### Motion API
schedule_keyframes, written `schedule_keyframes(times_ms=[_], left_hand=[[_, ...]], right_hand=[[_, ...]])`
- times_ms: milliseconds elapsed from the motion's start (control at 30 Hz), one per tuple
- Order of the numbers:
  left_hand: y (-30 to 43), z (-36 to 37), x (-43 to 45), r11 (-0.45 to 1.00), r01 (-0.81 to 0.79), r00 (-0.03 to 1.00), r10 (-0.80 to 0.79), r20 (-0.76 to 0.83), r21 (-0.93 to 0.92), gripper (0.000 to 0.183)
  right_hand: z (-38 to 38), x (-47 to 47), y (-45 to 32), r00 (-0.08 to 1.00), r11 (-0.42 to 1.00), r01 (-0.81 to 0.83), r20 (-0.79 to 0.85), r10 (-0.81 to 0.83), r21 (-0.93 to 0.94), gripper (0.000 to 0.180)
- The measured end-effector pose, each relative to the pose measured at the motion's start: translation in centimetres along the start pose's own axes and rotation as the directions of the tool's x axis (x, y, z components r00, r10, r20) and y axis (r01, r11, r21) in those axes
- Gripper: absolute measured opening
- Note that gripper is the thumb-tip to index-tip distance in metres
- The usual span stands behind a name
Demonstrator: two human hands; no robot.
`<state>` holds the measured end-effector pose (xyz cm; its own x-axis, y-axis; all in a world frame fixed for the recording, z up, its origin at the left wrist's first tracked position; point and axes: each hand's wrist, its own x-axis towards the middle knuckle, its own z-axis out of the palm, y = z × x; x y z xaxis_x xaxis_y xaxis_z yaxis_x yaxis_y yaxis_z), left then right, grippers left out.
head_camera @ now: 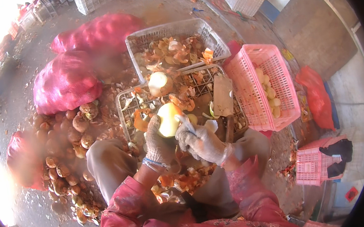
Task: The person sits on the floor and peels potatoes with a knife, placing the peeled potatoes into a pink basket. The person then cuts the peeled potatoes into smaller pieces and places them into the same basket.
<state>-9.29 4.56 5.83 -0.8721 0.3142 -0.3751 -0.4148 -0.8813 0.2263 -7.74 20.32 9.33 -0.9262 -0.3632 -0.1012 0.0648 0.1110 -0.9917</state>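
My left hand [158, 138], in a knit glove, holds a partly peeled onion [168, 119] over an upturned plastic crate [122, 102]. My right hand [202, 141], gloved too, grips a small knife [187, 124] whose blade is at the onion's right side; its handle is hidden in the fist. Beyond the held onion, another onion [159, 83] with its upper part pale rests on the crate. A cleaver [223, 95] lies at the crate's right, its wooden handle towards me. Orange and brown onion skins [182, 102] are scattered on the crate.
A grey crate [173, 27] of onion skins stands beyond; right of it a pink basket [268, 125] holds peeled onions [272, 93]. Unpeeled onions [59, 171] and red mesh sacks [64, 82] lie at left. More skins [188, 181] lie between my knees.
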Motion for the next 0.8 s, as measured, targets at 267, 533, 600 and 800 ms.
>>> schedule_keyframes(times_ms=[267, 533, 600, 800], left_hand=[[-2.2, 1.2, -0.6, 0.951, -0.177, 0.982, 0.188, -0.019, 0.255, 0.066], [0.0, -1.6, -0.3, 0.370, -0.493, 0.863, 0.323, 0.388, 0.788, 0.081], [0.5, -1.1, -1.1, 0.800, -0.330, 0.942, 0.242, 0.235, 0.502, 0.082], [-0.9, 1.7, -3.5, 0.485, -0.552, 0.832, 0.377, 0.407, 0.679, 0.099]], right_hand=[[0.5, 0.3, -0.9, 0.864, 0.983, 0.140, -0.470, -0.179, -0.116, 0.015], [-1.7, -0.4, -0.4, 0.753, 0.752, 0.199, -0.393, -0.528, -0.629, 0.018], [-0.4, -1.1, -0.4, 0.796, 0.896, 0.280, -0.439, -0.418, -0.346, 0.024], [1.1, -3.6, -2.7, 0.940, 0.958, 0.174, -0.330, -0.093, 0.227, 0.069]])
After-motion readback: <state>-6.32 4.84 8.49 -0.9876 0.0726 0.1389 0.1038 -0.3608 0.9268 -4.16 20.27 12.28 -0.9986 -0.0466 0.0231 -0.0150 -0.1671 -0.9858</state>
